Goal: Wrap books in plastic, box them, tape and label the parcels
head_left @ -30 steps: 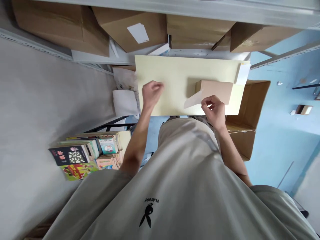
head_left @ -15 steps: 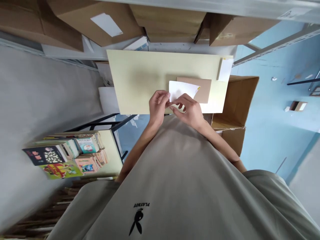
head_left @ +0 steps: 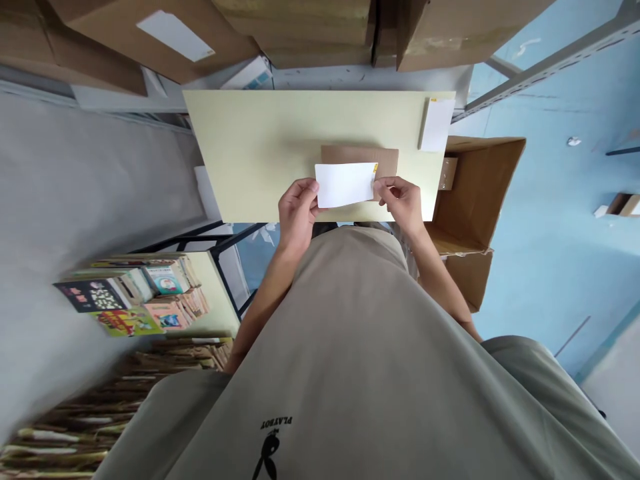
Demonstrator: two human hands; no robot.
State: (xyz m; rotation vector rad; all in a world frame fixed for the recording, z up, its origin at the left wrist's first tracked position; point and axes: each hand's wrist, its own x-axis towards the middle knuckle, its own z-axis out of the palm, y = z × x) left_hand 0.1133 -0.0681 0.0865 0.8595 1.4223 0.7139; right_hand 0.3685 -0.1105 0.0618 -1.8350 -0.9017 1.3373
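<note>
Stretched between my two hands is a white label sheet [head_left: 345, 185] with a small yellow mark at its far right corner. My left hand [head_left: 297, 210] pinches its left edge, and my right hand [head_left: 401, 200] pinches its right edge with thumb and fingertips. Below the sheet, partly covered by it, a flat brown cardboard package [head_left: 360, 155] lies on the pale yellow table [head_left: 250, 147]. A stack of similar white labels [head_left: 437, 125] rests at the table's far right corner.
An open cardboard box [head_left: 480, 193] stands right of the table. Several closed cartons [head_left: 300, 33] line the shelf behind it. At the left, stacked books [head_left: 145, 293] sit on another table. Brown packages [head_left: 165, 373] stand in rows at the lower left.
My right hand has moved from the near edge of the label to its right edge. The label, earlier curled up, is now held out nearly flat over the package.
</note>
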